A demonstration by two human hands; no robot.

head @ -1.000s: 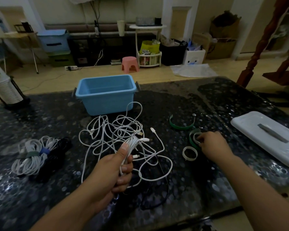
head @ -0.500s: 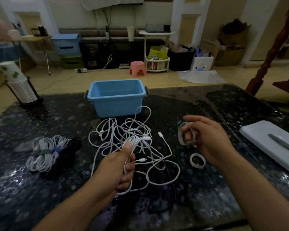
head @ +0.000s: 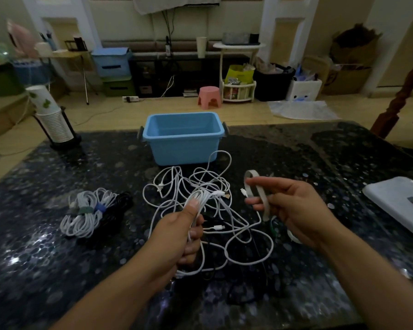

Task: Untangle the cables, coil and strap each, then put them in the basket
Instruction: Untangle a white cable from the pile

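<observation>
While left fingers (head: 196,233) grip cable (head: 202,198), strap (head: 260,196) hangs right.

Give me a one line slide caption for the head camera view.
Left hand grips a white cable bundle; right hand holds a grey strap before the blue basket.

Just behind the tangle of smooth, white, rubbery-looking cables (head: 200,198), the blue basket (head: 184,148) looks like matt plastic; the table (head: 45,246) beneath it is glossy, dark, speckled stone; a grey cloth-like strap (head: 264,198) lies right of the cables
</observation>
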